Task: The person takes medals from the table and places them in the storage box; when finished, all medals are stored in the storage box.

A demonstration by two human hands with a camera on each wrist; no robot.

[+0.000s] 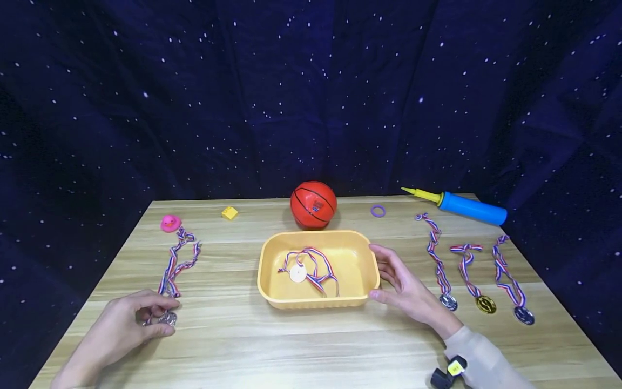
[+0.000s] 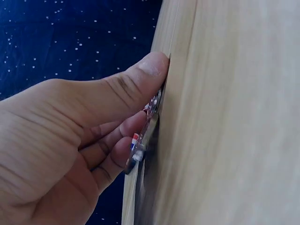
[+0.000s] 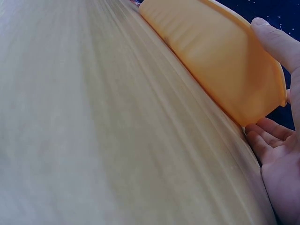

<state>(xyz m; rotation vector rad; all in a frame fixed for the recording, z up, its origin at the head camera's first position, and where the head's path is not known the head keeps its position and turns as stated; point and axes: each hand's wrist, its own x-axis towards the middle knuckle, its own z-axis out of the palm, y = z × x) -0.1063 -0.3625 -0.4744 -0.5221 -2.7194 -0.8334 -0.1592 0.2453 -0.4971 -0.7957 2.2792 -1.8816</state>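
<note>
My left hand [image 1: 121, 324] is low on the table's left side, its thumb and fingers gripping silver medals [image 1: 168, 318] close to the tabletop. In the left wrist view the thumb [image 2: 150, 70] lies on the medals' edge, with fingertips on the other side. Their striped ribbons [image 1: 171, 270] run back across the wood. A yellow-orange plastic basin [image 1: 316, 303] stands mid-table, holding a pale medal [image 1: 298, 273] with a tangled ribbon. Against the basin's right end rests my right hand [image 1: 400, 283]; thumb and index finger spread along its rim, other fingertips touch low down in the right wrist view.
Behind the basin sits a red ball [image 1: 313, 204]. A pink duck [image 1: 170, 223] and yellow block [image 1: 229, 213] lie back left. To the right are a purple ring [image 1: 378, 211], a blue pump [image 1: 471, 208], and silver [image 1: 448, 302], gold [image 1: 486, 304] and dark silver [image 1: 524, 315] medals.
</note>
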